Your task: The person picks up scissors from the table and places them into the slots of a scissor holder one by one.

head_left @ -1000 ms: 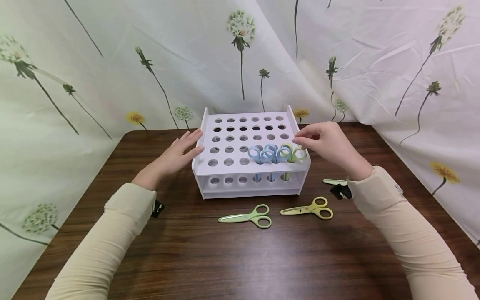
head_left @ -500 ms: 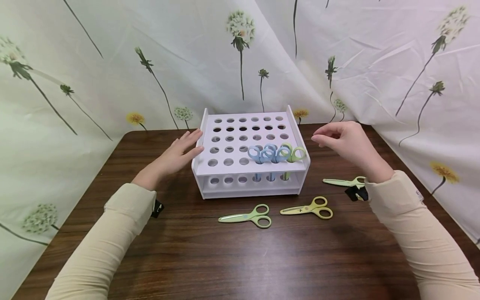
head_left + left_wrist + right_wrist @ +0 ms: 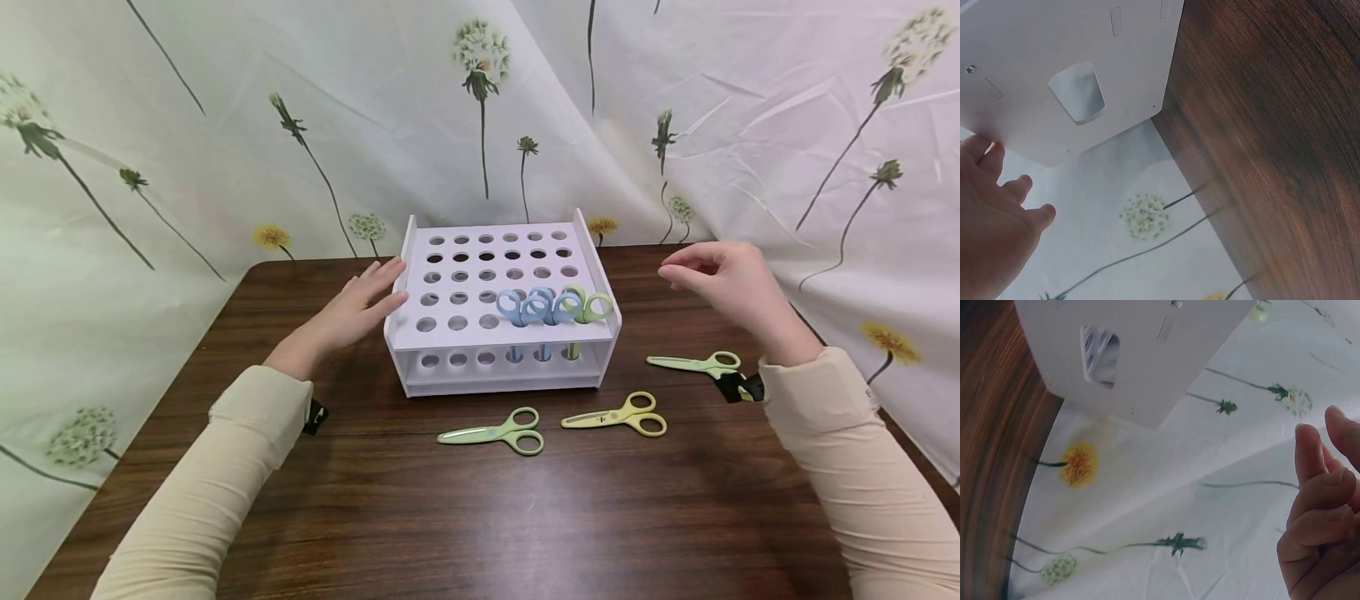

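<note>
A white rack [image 3: 495, 386] with rows of round holes stands on the table. Two pairs of blue scissors, one on the left [image 3: 517, 316] and one beside it [image 3: 551, 317], stand in its front row, handles up, with light green scissors [image 3: 587, 315] at the right end. My left hand [image 3: 345, 312] touches the rack's left side with spread fingers. To the right of the rack, apart from it, my right hand [image 3: 731, 279] hovers with loosely curled fingers and holds nothing. In the right wrist view the same hand [image 3: 1322, 531] has nothing between thumb and fingertips.
Green scissors [image 3: 495, 432] and yellow scissors [image 3: 611, 417] lie on the brown table [image 3: 450, 525] before the rack. Another pale green pair [image 3: 690, 364] lies at the right, partly behind the wrist strap. A flower-print cloth [image 3: 360, 100] hangs behind the table.
My right hand has moved rightward, away from the green scissors in the rack, uncovering more of the pale green pair on the table. The left hand has stayed against the rack.
</note>
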`<state>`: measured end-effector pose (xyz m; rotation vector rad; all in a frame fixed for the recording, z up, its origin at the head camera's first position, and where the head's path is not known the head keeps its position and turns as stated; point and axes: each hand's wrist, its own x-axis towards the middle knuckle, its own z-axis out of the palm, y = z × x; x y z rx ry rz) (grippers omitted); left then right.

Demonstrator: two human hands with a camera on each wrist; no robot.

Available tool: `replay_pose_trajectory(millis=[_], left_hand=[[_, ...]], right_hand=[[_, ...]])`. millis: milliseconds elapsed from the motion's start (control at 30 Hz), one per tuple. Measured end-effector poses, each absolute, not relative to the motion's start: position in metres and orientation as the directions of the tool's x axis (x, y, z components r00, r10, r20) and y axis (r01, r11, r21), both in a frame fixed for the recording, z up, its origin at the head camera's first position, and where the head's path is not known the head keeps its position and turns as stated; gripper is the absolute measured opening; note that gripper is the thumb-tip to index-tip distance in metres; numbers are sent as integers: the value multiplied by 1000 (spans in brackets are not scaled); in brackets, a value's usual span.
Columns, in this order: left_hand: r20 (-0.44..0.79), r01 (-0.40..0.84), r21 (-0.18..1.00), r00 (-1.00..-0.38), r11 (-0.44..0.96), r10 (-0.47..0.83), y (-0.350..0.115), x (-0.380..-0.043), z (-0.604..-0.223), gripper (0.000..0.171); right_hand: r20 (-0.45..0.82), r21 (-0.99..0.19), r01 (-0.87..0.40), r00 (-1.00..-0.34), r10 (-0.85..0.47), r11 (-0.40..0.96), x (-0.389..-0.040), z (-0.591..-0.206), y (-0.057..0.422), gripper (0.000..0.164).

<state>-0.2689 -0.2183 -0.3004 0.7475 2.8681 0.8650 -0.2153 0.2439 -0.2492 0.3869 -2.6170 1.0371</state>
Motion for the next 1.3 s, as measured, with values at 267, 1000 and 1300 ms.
replay_pose_trajectory(millis=[267, 1000, 1300], left_hand=[[96, 447, 521, -877, 727, 471, -217, -270, -300, 64], [89, 440, 520, -880, 732, 466, -217, -268, -299, 64], [90, 447, 514, -877, 733, 472, -217, -267, -300, 64]], right_hand=[[340, -621, -295, -936, -89, 726, -215, -259, 267, 24], [283, -588, -195, -959, -26, 785, -211, -287, 314, 31], [243, -583, -144, -970, 2, 800, -210, -299, 330, 35]])
